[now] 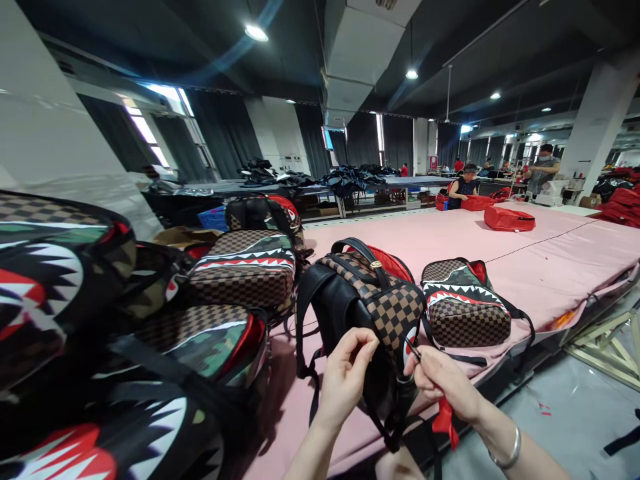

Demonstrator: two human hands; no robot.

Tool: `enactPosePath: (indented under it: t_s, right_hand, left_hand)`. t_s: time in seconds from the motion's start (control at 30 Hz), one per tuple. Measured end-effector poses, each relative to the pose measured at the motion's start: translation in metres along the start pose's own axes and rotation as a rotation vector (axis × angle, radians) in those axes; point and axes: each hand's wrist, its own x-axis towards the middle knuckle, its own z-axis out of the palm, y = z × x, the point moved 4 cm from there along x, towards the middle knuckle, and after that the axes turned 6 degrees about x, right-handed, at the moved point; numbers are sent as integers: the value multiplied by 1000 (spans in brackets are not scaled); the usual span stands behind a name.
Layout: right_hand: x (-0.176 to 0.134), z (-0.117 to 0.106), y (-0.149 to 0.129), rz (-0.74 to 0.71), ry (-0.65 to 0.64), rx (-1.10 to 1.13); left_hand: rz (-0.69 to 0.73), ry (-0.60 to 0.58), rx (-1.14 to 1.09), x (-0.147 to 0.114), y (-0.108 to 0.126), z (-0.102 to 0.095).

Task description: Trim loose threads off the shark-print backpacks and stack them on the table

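Stretching out toward 2 o'clock, a pink-covered surface. Piled up at 9 o'clock, a heap of backpacks, printed with brown-and-black checks, camouflage, white zigzag teeth and red patches. On the near part of the surface, at the center, a checkered backpack with black straps, red lining showing at the opening. Just beyond, at 3 o'clock, a shark-mouth backpack, toothed front outward. Farther off at 2 o'clock, a red bag. At 4 o'clock, against the checkered backpack's side, the right hand, grip pinching a slim dark tool. At 6 o'clock, the left hand, grip pressed together at thumb and forefinger; cannot tell whether around a thread. Dangling below the right hand, a red strip. On the carry handle at 12 o'clock, a gold-toned badge, markings too small to read. Smallest, poking from the right grip toward 10 o'clock, the slim dark tool.
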Motion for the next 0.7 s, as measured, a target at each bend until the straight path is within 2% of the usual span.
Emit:
enactPosePath:
  t_s: [0.13,0.2,0.43,0.7]
  right_hand:
    - [9,8,7,205,-55,254]
    - [14,9,11,256,-46,312]
    - [22,5,16,242,37,264]
    - [22,8,9,235,55,210]
  left_hand:
    - [-45,-23,-169,1,-12,2]
    - [-45,-22,-203,2,-14,3]
    - [-34,-22,-227,3,-15,5]
    - [-33,1,-189,2,-13,5]
